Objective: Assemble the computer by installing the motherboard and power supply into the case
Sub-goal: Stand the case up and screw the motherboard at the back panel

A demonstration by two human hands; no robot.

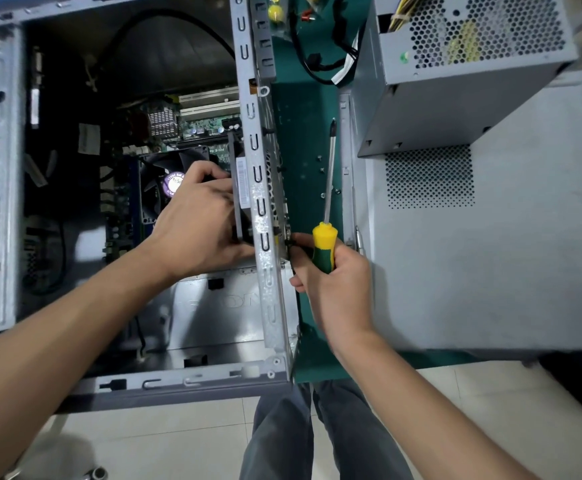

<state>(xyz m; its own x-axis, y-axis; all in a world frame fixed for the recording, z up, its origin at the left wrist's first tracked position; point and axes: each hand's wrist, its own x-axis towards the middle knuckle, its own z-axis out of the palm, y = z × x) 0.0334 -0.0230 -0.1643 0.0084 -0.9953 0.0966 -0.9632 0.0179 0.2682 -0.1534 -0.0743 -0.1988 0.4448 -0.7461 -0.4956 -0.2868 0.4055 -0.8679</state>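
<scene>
My left hand [196,216] clamps the fan [165,183] inside the case [265,202], my right hand [331,282] grips the screwdriver [325,237]; I judge the fan could slip off its holes.

The case [262,216] at centre is bare grey sheet metal, dully shiny and scuffed, the power supply [456,74] at upper right matt grey perforated metal, the screwdriver [324,244] glossy yellow-and-green plastic with a polished steel shaft, the surface [303,133] matt green, and the floor [185,441] glossy pale tile.
</scene>
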